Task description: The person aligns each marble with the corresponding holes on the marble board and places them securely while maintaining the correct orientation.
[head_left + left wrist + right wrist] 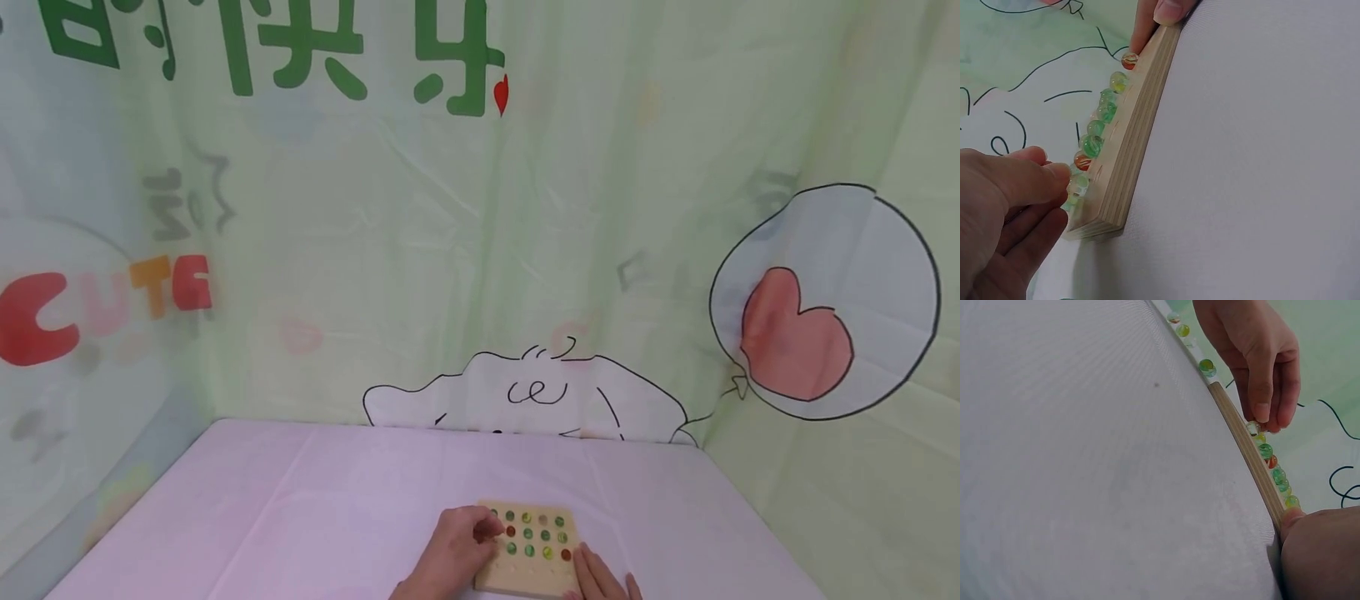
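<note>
A pale wooden board (517,582) lies on the table, holding rows of glass marbles in its pits. Green and yellow-green marbles (528,533) fill most of the rows, with a few red ones (566,555) among them. My left hand (452,550) is over the board's left edge, its thumb and fingertips pinching a clear marble (1252,428) low over the surface. My right hand (600,577) rests on the near right corner, fingers extended along the board's edge and touching it. The pits nearest me hold no marbles.
Loose marbles (1207,367) lie beyond one end of the board in the right wrist view. A pale cloth covers the table (322,508). Printed curtains (420,250) hang behind it and at both sides.
</note>
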`<state>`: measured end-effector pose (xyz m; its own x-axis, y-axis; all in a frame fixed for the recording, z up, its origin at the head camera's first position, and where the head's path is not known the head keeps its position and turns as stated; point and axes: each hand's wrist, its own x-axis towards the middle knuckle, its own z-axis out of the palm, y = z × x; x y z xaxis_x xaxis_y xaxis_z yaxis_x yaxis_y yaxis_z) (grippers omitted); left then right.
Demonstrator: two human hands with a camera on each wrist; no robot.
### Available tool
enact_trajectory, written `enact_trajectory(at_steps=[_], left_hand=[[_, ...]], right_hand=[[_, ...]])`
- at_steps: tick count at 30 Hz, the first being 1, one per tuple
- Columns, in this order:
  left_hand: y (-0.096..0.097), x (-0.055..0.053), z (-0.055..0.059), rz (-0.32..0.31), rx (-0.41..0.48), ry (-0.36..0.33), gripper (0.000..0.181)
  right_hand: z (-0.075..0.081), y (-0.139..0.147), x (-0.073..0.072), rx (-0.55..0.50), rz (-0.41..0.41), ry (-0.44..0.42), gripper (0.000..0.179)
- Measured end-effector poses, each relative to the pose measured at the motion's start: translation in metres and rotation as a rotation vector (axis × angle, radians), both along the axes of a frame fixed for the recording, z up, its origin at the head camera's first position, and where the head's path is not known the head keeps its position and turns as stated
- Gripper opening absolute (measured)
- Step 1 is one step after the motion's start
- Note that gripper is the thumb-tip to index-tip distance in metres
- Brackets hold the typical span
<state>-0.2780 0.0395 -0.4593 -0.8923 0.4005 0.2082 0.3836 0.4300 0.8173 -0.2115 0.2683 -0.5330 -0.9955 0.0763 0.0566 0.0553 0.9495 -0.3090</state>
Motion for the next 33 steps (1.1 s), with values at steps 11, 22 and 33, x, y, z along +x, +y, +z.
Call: enact_trajectory(at_steps=[11,22,33], left_hand=[[-0.011,0.002,0.011,0.024,0.049,0.051,0.016],[-0.031,0.004,0.014,0.071,0.028,0.126,0.013],[-0.059,0.009,0.015,0.107,0.009,0.111,0.013]], right_hand=[[-0.004,-0.002,0.001,-0.008,-0.041,0.020,0.106],[-0.003,-0.002,0.002,-0.002,-0.005,0.068,0.103],[0.006,-0.005,0.004,0.003,0.004,0.054,0.098]])
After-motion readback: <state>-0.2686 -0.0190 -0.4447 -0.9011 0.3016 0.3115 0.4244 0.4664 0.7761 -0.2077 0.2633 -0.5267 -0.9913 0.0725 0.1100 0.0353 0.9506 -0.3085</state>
